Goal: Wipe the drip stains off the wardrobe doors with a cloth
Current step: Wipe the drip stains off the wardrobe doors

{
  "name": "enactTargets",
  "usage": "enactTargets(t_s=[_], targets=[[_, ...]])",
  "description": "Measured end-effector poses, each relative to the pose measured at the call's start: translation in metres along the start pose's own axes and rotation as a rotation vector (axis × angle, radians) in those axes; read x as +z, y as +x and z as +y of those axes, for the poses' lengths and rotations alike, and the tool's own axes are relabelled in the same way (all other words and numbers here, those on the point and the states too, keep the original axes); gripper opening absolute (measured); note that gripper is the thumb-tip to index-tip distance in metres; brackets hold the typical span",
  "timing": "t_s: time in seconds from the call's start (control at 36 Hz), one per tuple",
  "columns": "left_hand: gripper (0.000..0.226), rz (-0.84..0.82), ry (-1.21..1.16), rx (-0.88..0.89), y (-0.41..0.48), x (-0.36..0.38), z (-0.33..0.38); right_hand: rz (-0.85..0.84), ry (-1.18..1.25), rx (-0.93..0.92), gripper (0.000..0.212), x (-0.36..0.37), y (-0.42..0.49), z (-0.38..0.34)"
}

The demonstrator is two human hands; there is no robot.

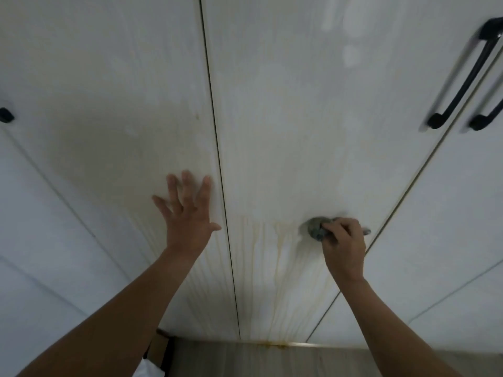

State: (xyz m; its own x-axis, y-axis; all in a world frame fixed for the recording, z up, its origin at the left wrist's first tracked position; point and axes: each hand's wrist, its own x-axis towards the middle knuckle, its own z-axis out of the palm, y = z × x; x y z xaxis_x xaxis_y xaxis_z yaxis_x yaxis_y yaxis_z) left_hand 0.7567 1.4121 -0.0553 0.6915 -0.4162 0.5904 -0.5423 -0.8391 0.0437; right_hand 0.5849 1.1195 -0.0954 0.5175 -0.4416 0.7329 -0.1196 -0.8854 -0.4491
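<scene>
Right hand (343,242) grips bunched cloth (317,228) against door (285,131), left hand (187,213) flat, fingers spread; panel above looks wiped, drip stains (272,268) below remain: roughly half done.

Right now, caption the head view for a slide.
Right hand presses a grey cloth to a drip-stained wardrobe door; left hand rests flat on the neighbouring door.

Dim, even light on the white doors (272,104) — soft shadow darkens the left panel, pale glare streaks sit near the top edge. Motion blur smears the handles (462,77); the seams (217,148) splay toward the frame edges.
</scene>
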Motion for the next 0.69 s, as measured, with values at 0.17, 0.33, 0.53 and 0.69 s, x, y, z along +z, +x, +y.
enactTargets(t_s=[0.17,0.33,0.53,0.69], targets=[[0.161,-0.008,-0.017,0.006,0.0,0.001,-0.002,0.357,0.118,-0.084,0.026,-0.007,0.073,-0.066],[0.159,0.011,-0.012,0.012,0.0,0.007,-0.005,0.317,0.064,-0.09,0.012,0.031,0.035,-0.056],[0.158,0.01,0.015,-0.004,-0.002,0.009,-0.005,-0.12,-0.019,0.021,0.032,0.074,-0.062,-0.026],[0.154,0.001,0.049,-0.002,-0.003,0.008,-0.006,0.032,0.024,0.084,0.029,0.055,-0.022,-0.06]])
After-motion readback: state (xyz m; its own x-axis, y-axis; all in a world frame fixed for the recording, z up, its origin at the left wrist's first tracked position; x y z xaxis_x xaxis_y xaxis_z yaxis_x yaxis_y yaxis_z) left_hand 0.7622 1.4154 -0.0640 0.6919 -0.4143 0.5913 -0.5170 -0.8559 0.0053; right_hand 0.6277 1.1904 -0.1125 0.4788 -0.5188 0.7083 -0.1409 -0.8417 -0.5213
